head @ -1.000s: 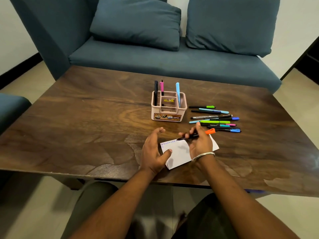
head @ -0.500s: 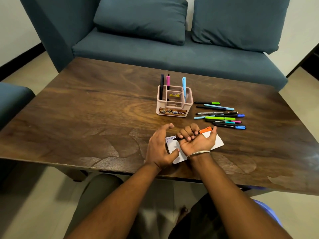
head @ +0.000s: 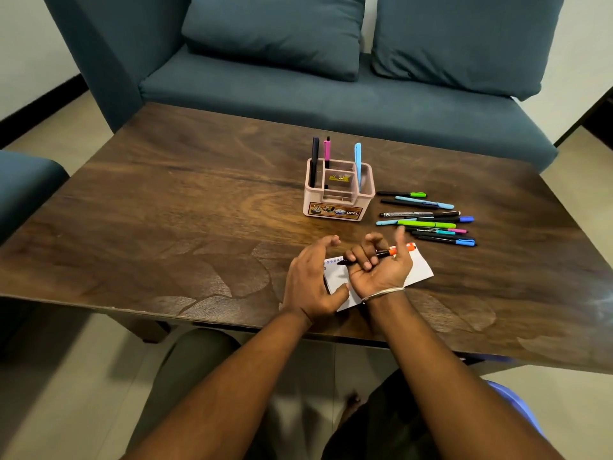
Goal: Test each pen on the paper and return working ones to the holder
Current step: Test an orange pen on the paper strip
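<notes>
Right hand grips the orange-capped pen; left hand, loosely open, pins the paper. I'd keep the sheet flat, scribble just below the holder.

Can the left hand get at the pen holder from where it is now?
Probably yes. The left hand rests on the paper, fingers free, and the tabletop between it and the pink holder looks bare. The loose pens lie off to the holder's right.

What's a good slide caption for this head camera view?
Right hand holds an orange-capped pen over paper steadied by the left hand, pen holder behind.
</notes>
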